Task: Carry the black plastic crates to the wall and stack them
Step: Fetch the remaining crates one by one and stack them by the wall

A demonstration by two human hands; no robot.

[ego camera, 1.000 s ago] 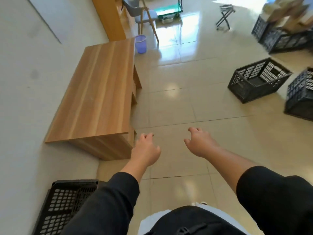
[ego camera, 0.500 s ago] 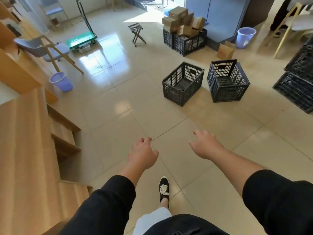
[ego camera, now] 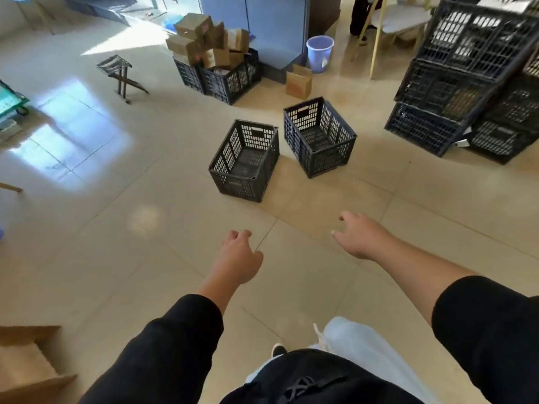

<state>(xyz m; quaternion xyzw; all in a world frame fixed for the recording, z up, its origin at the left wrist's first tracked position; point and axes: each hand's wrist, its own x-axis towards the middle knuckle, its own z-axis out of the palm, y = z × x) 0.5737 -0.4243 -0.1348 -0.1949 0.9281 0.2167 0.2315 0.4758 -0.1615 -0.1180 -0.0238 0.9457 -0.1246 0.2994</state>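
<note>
Two empty black plastic crates stand side by side on the tiled floor ahead of me: the nearer crate (ego camera: 244,161) and a second crate (ego camera: 319,136) just to its right and slightly farther. My left hand (ego camera: 237,259) hangs in the air with loosely curled fingers and holds nothing. My right hand (ego camera: 360,236) is stretched forward, fingers apart, also holding nothing. Both hands are well short of the crates.
A tall leaning stack of black crates (ego camera: 472,74) fills the right. Farther back are crates loaded with cardboard boxes (ego camera: 217,70), a folding stool (ego camera: 121,77), a purple bin (ego camera: 320,52) and a small brown box (ego camera: 298,82). A wooden cabinet corner (ego camera: 26,363) sits bottom left.
My view has swung right, away from the wall and the wooden cabinet, toward the room. The two crates now lie straight ahead and closer. Both hands stay free.
</note>
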